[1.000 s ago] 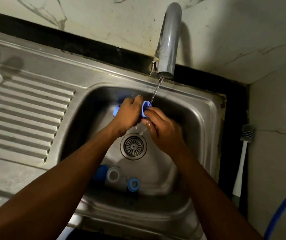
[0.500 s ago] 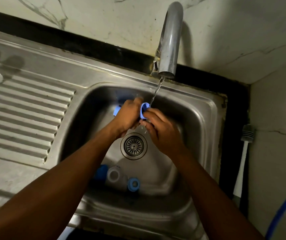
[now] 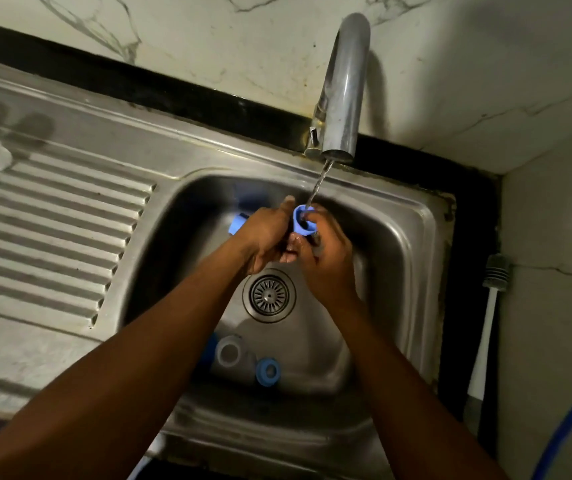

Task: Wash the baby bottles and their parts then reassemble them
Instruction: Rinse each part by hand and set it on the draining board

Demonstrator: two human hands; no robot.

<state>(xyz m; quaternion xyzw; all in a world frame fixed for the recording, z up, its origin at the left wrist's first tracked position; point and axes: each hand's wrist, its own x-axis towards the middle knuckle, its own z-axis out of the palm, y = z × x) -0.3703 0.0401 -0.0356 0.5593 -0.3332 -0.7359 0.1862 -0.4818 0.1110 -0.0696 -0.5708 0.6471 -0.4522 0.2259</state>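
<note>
L hand [image 3: 263, 237] grips baby bottle [image 3: 236, 225] sideways over mid sink [image 3: 402, 237], under running faucet [image 3: 343, 98]; R hand [image 3: 327, 252] fingers pinch its blue collar [image 3: 299, 221]. More bottle parts [image 3: 230, 353] lie at basin's near side.

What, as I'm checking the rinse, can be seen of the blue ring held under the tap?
The blue ring looks like smooth light-blue plastic: a short round collar with an open mouth facing up toward the tap. It is held over the sink between both hands, the left hand on its left side, the right hand curling fingers on its right. The water stream falls into its opening. Its underside is hidden.
</note>
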